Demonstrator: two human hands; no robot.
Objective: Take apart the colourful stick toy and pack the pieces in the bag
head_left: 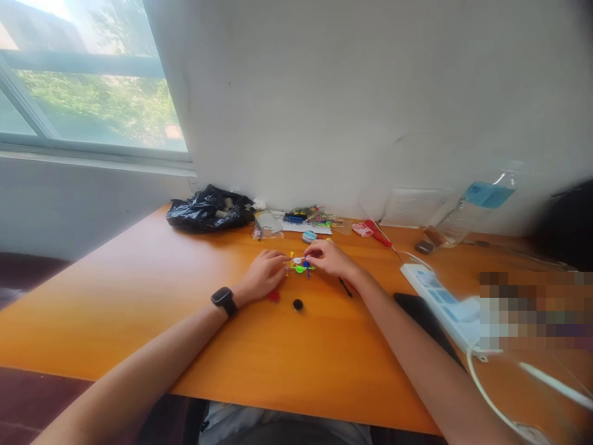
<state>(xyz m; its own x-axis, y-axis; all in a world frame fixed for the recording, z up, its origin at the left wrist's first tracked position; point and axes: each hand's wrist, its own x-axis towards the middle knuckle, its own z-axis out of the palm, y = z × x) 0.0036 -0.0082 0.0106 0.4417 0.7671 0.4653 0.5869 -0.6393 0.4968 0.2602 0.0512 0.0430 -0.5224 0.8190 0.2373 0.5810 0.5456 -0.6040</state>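
Both hands meet over a small cluster of coloured plastic pieces on the table. My left hand [269, 272] is closed at the left end of a white plastic piece with a round middle [297, 261]. The fingertips of my right hand [327, 256] pinch its right end. Close below it lies a green piece with a round middle [299, 269], beside a blue piece [307, 267]. A yellow arrow-like tip [292, 254] sticks up behind. Something red [273, 296] shows partly under my left hand. A black arrow-like piece [345, 287] lies by my right wrist.
A small round black object [298, 305] sits nearer me. Along the wall are a black plastic bag [204, 210], more small pieces on white paper [306, 227] and a round tin [309, 237]. To the right are a power strip [440, 303], cables and a clear bottle [477, 201].
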